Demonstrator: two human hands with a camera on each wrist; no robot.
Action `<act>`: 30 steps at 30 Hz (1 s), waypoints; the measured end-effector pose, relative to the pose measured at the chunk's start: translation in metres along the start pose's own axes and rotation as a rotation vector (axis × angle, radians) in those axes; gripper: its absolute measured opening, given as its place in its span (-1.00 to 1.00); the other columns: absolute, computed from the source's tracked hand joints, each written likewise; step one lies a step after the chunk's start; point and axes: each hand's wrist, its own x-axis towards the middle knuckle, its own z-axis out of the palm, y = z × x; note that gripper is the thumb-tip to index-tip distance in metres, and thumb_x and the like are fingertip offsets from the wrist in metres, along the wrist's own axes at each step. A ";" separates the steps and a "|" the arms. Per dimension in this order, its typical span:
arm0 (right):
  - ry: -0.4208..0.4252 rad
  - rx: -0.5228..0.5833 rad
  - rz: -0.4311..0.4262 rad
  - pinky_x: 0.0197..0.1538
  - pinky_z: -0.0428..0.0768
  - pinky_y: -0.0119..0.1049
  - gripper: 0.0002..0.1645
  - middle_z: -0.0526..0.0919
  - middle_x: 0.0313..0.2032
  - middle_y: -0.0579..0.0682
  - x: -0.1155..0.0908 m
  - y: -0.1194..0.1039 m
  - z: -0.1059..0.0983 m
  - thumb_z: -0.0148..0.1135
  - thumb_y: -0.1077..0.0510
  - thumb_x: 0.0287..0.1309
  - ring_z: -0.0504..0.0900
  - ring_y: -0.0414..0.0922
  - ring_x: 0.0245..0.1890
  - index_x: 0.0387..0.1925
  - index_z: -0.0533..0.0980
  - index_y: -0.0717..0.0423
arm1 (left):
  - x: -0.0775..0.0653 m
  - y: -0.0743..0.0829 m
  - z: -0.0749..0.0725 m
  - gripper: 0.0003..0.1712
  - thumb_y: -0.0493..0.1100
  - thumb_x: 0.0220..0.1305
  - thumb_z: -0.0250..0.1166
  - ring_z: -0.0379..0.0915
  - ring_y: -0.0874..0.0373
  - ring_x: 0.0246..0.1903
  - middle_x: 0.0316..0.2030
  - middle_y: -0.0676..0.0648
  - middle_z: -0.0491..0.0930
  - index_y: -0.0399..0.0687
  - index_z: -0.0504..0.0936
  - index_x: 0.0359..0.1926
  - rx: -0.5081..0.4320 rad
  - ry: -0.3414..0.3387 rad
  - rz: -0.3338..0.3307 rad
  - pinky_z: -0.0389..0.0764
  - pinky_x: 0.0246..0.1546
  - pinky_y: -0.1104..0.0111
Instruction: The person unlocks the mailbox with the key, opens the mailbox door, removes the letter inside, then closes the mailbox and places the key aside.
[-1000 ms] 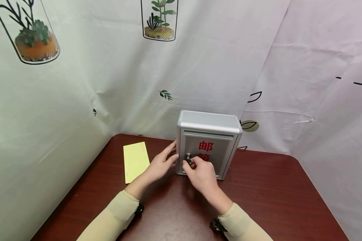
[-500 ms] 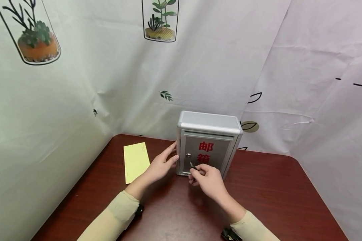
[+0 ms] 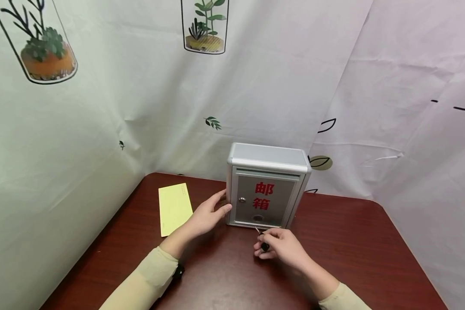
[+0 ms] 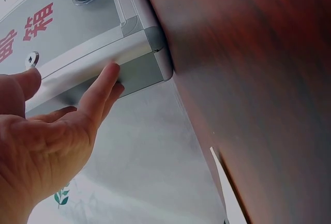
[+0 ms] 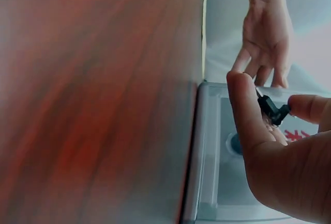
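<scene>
A silver-grey metal mailbox (image 3: 270, 153) with red characters stands upright on the table, its front door closed. The round lock (image 3: 242, 199) at the door's left side has no key in it. My left hand (image 3: 204, 215) rests against the box's left side; in the left wrist view its extended fingers lie along the metal edge. In front of the box's lower edge, my right hand (image 3: 288, 248) pinches a black-headed key (image 5: 270, 111) between thumb and finger. A second black key head (image 3: 265, 246) shows by the same fingers.
A yellow envelope (image 3: 174, 209) lies flat on the dark red wooden table (image 3: 345, 245), left of the box. Behind the table hangs a white printed cloth (image 3: 279, 86), close to the box's back.
My right hand has drawn the key out of the lock and moved down and right, away from the door. The left hand has slid slightly downward along the box's side.
</scene>
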 end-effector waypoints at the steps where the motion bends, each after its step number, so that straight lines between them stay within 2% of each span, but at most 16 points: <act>1: -0.006 0.002 0.013 -0.08 0.85 -0.14 -0.57 0.82 -0.20 0.24 -0.001 0.001 -0.002 0.23 0.21 0.57 0.88 0.03 -0.20 0.08 0.59 0.63 | 0.000 -0.001 0.000 -0.21 0.04 0.68 0.32 0.41 -0.12 0.54 0.55 -0.21 0.48 -0.15 0.30 0.72 0.013 -0.001 -0.003 0.48 0.49 -0.08; 6: -0.015 -0.014 0.065 -0.10 0.86 -0.14 -0.59 0.81 -0.19 0.24 -0.005 0.006 -0.009 0.17 0.24 0.52 0.88 0.05 -0.20 0.08 0.60 0.61 | 0.000 -0.002 -0.002 -0.21 0.07 0.68 0.31 0.38 -0.14 0.56 0.55 -0.21 0.48 -0.17 0.33 0.70 0.039 -0.011 -0.012 0.41 0.54 -0.11; 14: -0.058 -0.077 0.079 -0.16 0.86 -0.14 -0.66 0.82 -0.16 0.16 -0.008 0.019 -0.012 0.13 0.30 0.46 0.84 -0.02 -0.21 -0.02 0.65 0.57 | 0.000 -0.006 -0.003 -0.21 0.07 0.69 0.31 0.36 -0.20 0.57 0.55 -0.23 0.48 -0.18 0.32 0.71 0.031 -0.024 -0.020 0.40 0.54 -0.13; 21: -0.111 -0.084 0.108 -0.17 0.84 -0.23 -0.67 0.83 -0.19 0.16 -0.013 0.015 -0.009 0.16 0.29 0.41 0.84 -0.06 -0.21 -0.04 0.68 0.52 | -0.001 -0.007 -0.003 -0.20 0.08 0.69 0.30 0.35 -0.22 0.57 0.55 -0.23 0.47 -0.16 0.31 0.71 0.033 -0.029 -0.022 0.40 0.54 -0.14; 25: -0.139 -0.089 0.112 -0.11 0.84 -0.19 -0.66 0.85 -0.16 0.20 -0.017 0.010 -0.006 0.17 0.27 0.41 0.86 -0.01 -0.15 -0.02 0.70 0.48 | 0.000 -0.006 -0.003 -0.20 0.08 0.69 0.31 0.36 -0.21 0.57 0.55 -0.23 0.48 -0.15 0.32 0.71 0.035 -0.029 -0.022 0.40 0.54 -0.14; 30: -0.136 -0.081 0.068 0.06 0.83 -0.06 -0.62 0.84 -0.06 0.30 -0.021 0.009 -0.010 0.20 0.24 0.52 0.86 0.12 0.00 0.08 0.66 0.54 | 0.000 -0.005 -0.003 -0.22 0.07 0.69 0.31 0.37 -0.20 0.56 0.54 -0.22 0.49 -0.15 0.33 0.70 0.033 -0.028 -0.017 0.41 0.54 -0.13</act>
